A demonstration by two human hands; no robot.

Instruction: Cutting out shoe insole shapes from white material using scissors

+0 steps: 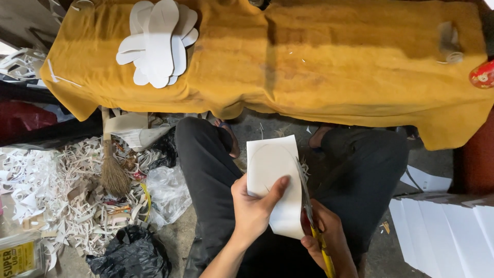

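Observation:
My left hand (253, 210) grips a white card sheet (272, 170) with a sole-shaped outline drawn on it, thumb across its lower face. My right hand (329, 239) holds scissors (307, 203) with red and yellow handles; their blades lie along the sheet's right edge. Both hands hover over my lap, between my knees in dark trousers. A stack of cut white sole shapes (157, 41) lies on the mustard-yellow cloth (334, 62) covering the table ahead.
A heap of white paper offcuts (46, 185) with a small broom (110, 167) fills the floor at left, beside a clear plastic bag (167, 193) and a black bag (131, 252). Stacked white sheets (447, 231) sit at lower right. A red object (482, 76) rests at the table's right edge.

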